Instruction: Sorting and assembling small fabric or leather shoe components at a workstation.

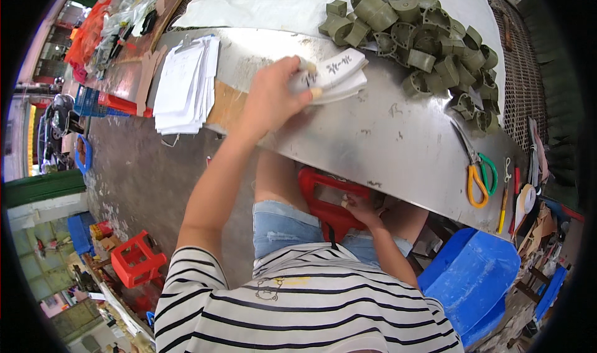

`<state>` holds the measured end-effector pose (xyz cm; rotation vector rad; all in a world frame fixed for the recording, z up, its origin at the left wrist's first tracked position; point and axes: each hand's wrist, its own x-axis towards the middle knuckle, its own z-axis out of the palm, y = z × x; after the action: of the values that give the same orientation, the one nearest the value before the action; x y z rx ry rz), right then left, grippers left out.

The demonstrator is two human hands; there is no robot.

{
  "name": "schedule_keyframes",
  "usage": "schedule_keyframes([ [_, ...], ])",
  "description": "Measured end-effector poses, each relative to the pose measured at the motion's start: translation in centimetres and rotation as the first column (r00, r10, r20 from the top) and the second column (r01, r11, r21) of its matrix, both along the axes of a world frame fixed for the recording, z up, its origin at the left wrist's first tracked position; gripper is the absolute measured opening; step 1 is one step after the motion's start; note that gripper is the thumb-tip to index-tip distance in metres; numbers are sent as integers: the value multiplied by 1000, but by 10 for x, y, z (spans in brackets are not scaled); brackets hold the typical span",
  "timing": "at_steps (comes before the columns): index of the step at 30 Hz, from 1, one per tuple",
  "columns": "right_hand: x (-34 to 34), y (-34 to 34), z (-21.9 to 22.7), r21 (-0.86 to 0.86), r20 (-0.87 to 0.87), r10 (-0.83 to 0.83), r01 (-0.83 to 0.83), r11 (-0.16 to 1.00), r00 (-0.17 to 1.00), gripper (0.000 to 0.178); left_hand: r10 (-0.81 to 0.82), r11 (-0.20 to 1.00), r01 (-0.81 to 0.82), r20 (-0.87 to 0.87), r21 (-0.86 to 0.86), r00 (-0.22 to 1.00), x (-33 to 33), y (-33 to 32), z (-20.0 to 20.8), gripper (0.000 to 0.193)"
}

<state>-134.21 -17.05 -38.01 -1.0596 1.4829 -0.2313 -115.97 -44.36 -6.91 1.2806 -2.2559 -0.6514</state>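
My left hand [277, 95] is closed on the near-left end of a thick stack of white strips [342, 70], just over the metal tabletop. Dark handwriting shows on the top strip, and the strips fan apart at their far end. Pale covers sit on the thumb and a fingertip. Low in front of my lap is my right hand [362, 211], beside a red plastic stool [323, 213]. Its fingers look curled together, and what they hold, if anything, is hidden. A pile of olive-green curved pieces [429, 42] lies beyond the strips to the right.
Left on the metal table [348, 135] lies a pile of white papers [185, 85] above brown cardboard [227, 104]. Scissors [476, 172] with orange and green handles lie at the right, near a yellow pen [502, 213]. A blue bin [469, 278] stands below the table.
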Motion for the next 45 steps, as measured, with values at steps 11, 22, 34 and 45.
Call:
schedule_keyframes([
  [11, -43, 29, 472, -944, 249, 314, 157, 292, 916, 31, 137, 987, -157, -402, -19, 906, 12, -16, -18, 69],
  [22, 13, 74, 441, -952, 290, 315, 239, 189, 904, 17, 37, 945, 222, -753, 240, 657, 0, 48, -19, 38],
  [34, -80, -45, 254, -714, 59, -590, 447, 539, 805, 9, -80, 870, 25, -92, -492, 993, 8, 30, -26, 23],
  [45, -86, -38, 247, -633, 355, -649, 684, 362, 673, 7, 18, 996, -62, -547, -62, 837, 19, -10, 4, 29],
])
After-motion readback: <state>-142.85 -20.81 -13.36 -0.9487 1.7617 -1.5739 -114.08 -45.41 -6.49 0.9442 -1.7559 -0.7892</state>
